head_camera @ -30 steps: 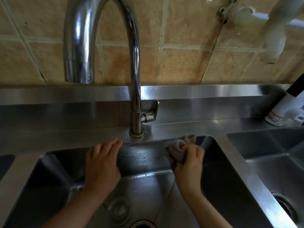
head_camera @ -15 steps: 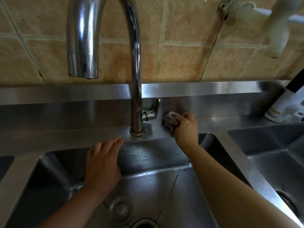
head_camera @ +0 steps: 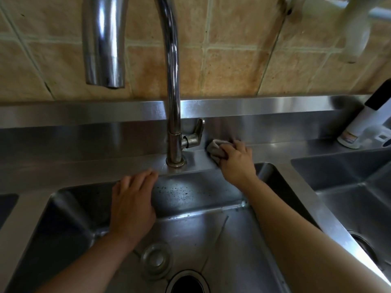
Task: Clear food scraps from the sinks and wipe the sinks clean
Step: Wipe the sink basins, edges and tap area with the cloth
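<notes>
A steel sink (head_camera: 211,235) fills the lower middle of the head view, with dark specks (head_camera: 175,190) on its back wall. My right hand (head_camera: 237,159) grips a grey cloth (head_camera: 213,150) and presses it on the steel ledge just right of the tap's lever (head_camera: 195,134). My left hand (head_camera: 133,204) lies flat with straight fingers on the sink's back wall, fingertips on the rim left of the tap base. A round strainer plug (head_camera: 156,259) lies on the sink floor beside the open drain (head_camera: 187,282).
A tall chrome tap (head_camera: 172,81) rises from the ledge, its spout overhanging at upper left. A second sink (head_camera: 349,182) lies to the right. A white bottle (head_camera: 359,123) stands at the ledge's right end. Tiled wall behind.
My right hand lifted the cloth from the sink's back rim up onto the ledge beside the tap lever, then edged slightly left. My left hand stayed in place.
</notes>
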`<state>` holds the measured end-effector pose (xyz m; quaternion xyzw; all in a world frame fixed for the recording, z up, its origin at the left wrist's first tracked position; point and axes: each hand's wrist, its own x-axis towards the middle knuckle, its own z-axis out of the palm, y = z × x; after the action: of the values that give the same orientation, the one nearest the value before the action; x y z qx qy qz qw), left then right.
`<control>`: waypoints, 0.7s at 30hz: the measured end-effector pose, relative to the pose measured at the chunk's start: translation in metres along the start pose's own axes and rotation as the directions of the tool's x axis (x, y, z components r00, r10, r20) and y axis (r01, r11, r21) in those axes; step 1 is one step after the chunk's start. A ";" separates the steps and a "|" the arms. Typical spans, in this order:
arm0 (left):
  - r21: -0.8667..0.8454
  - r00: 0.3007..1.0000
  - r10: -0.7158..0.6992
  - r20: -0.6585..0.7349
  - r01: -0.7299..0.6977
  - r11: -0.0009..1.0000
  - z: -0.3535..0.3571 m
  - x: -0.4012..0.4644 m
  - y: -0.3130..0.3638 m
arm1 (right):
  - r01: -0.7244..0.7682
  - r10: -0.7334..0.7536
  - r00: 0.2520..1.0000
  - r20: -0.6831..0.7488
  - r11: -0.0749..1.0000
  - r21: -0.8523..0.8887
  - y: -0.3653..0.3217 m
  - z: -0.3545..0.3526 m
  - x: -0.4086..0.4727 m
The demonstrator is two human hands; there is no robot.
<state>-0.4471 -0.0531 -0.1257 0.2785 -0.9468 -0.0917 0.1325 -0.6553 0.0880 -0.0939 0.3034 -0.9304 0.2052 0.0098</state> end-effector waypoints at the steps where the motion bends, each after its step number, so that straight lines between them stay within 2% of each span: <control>1: 0.003 1.000 0.003 -0.003 -0.003 1.000 0.000 0.001 0.000 | 0.033 -0.033 0.999 -0.005 0.999 -0.008 -0.002 0.007 -0.004; 4: 0.009 1.000 0.000 -0.007 0.000 1.000 0.002 -0.001 -0.001 | 0.151 -0.140 0.977 -0.161 0.987 0.059 -0.010 0.026 -0.034; 7: 0.009 1.000 -0.004 -0.003 0.004 1.000 0.000 -0.003 0.001 | 0.233 -0.205 0.965 -0.166 0.958 0.168 -0.008 0.044 -0.078; 9: 0.014 1.000 -0.001 -0.003 0.001 1.000 -0.002 -0.002 0.002 | 0.067 -0.018 0.990 -0.138 0.930 0.361 0.004 0.054 -0.099; 10: 0.016 1.000 0.006 -0.003 -0.006 1.000 -0.002 -0.002 0.003 | -0.065 0.133 0.983 -0.125 0.895 0.442 0.013 0.055 -0.104; 12: 0.021 1.000 0.017 -0.006 -0.017 1.000 -0.003 -0.001 0.002 | -0.273 0.409 0.899 -0.159 0.805 0.527 0.029 0.047 -0.100; 13: 0.025 1.000 0.020 -0.012 -0.020 1.000 -0.002 -0.001 0.001 | -0.330 0.504 0.844 -0.182 0.757 0.564 0.035 0.041 -0.094; 15: 0.037 0.999 0.034 -0.034 -0.033 0.999 0.001 -0.002 0.000 | -0.343 0.609 0.756 -0.240 0.682 0.646 0.038 0.027 -0.075; 17: 0.058 0.997 0.050 -0.057 -0.047 0.997 0.004 -0.002 -0.002 | -0.366 0.668 0.707 -0.233 0.628 0.687 0.036 0.025 -0.053; 19: 0.078 0.994 0.074 -0.080 -0.067 0.995 0.008 -0.002 -0.005 | -0.433 0.713 0.683 -0.158 0.569 0.699 0.020 0.035 -0.038; 21: 0.086 0.990 0.098 -0.102 -0.089 0.992 0.011 -0.001 -0.008 | -0.455 0.697 0.710 -0.095 0.558 0.694 -0.005 0.055 -0.036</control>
<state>-0.4459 -0.0584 -0.1384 0.2432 -0.9535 -0.0320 0.1751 -0.6177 0.0830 -0.1478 -0.0828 -0.8347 0.5443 0.0098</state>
